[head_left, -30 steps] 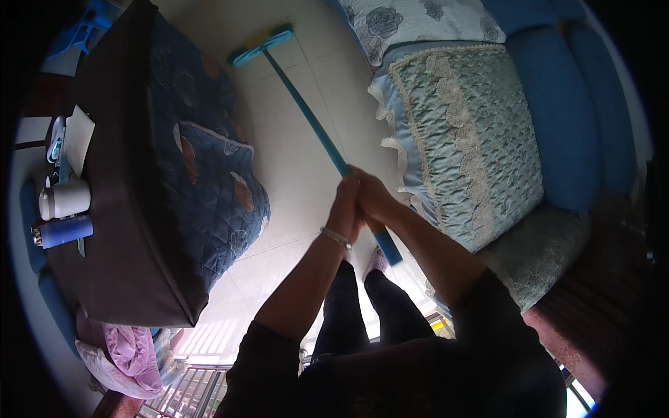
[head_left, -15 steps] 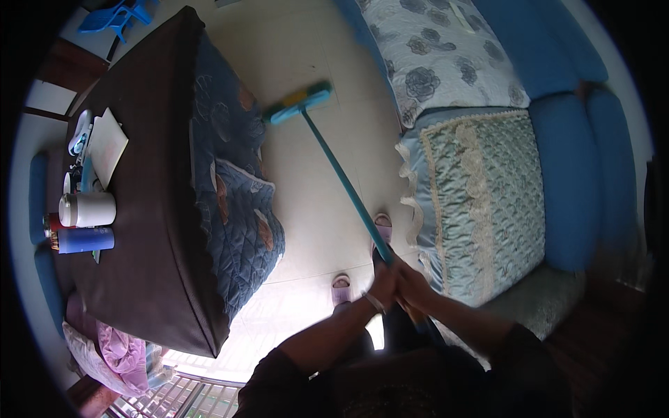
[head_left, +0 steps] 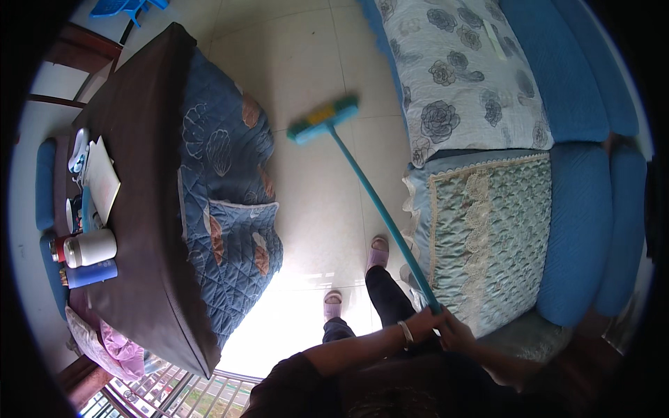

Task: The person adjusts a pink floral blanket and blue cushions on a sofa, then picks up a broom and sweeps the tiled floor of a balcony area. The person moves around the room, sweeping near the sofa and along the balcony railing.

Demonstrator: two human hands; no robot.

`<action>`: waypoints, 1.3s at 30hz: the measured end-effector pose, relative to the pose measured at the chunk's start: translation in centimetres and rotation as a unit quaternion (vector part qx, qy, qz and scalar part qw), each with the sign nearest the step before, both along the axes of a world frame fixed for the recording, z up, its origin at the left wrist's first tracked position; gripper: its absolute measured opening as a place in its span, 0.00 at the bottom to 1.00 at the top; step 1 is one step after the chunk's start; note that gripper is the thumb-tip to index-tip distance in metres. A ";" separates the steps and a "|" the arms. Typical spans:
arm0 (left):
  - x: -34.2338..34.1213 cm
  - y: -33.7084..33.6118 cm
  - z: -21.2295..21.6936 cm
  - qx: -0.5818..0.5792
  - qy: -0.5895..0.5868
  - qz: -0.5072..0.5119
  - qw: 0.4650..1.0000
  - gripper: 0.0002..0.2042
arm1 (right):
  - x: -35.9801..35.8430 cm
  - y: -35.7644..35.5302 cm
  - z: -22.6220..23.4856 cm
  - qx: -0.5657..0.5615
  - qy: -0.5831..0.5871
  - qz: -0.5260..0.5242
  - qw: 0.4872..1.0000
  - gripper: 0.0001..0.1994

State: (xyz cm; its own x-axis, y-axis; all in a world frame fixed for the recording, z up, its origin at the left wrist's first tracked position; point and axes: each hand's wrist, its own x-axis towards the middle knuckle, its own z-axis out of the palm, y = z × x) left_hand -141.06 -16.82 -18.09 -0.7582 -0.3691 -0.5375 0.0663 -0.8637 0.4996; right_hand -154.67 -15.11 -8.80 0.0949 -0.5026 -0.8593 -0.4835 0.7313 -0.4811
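Observation:
A push broom with a long teal handle [head_left: 376, 200] slants up and left across the pale tiled floor. Its wide teal head has green and yellow bristles, slightly blurred, and lies on the floor between the covered table and the sofa. My left hand [head_left: 424, 323], with a bracelet at the wrist, is closed round the upper end of the handle. Close beside it, my right hand [head_left: 456, 334] is also wrapped on the handle; its fingers are partly hidden. Below both hands, the handle's end is lost against my dark clothes.
At left stands a table with a brown cover [head_left: 139, 174] and a hanging blue quilted cloth [head_left: 230, 279]. A white jar [head_left: 92, 249], a blue cup [head_left: 93, 274] and papers [head_left: 103, 181] lie on it. A blue sofa [head_left: 578, 230] with a quilted cover [head_left: 495, 230] lines the right.
Both hands have drawn back toward my body and to the right with the broom handle. Within the picture, the broom head has shifted right and slightly down. The whole view has shifted too.

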 end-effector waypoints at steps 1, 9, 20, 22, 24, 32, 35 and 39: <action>-0.9 0.7 -0.6 -0.011 -0.010 0.001 1.000 0.17 | -1.5 1.8 -1.4 -0.053 -0.016 0.009 0.998 0.22; 5.3 -20.4 -7.0 -0.194 -0.289 0.127 0.929 0.19 | 6.9 -20.1 -12.0 -0.178 -0.082 -0.038 0.980 0.13; 2.2 -11.1 -3.2 0.261 -0.051 0.070 0.961 0.17 | -4.5 -5.0 0.9 0.058 0.041 0.126 0.990 0.29; 1.6 -8.8 -2.1 0.332 -0.008 0.004 0.943 0.17 | -7.0 0.2 1.4 0.120 -0.004 0.013 0.993 0.30; 2.2 -7.6 -4.2 -0.034 -0.017 -0.074 0.996 0.14 | -7.0 2.1 0.0 0.163 -0.031 -0.091 0.982 0.30; 12.5 -27.2 -12.3 0.097 -0.229 0.276 0.928 0.13 | 11.7 -18.6 -8.9 -0.065 -0.028 0.001 0.997 0.27; 13.7 -33.2 -9.2 0.089 -0.281 0.310 0.904 0.12 | 15.4 -25.2 -5.2 0.035 -0.045 -0.063 0.996 0.26; 10.9 -23.5 -9.1 0.173 -0.080 0.146 0.971 0.08 | 9.0 -15.6 -2.0 0.019 -0.025 -0.038 0.999 0.28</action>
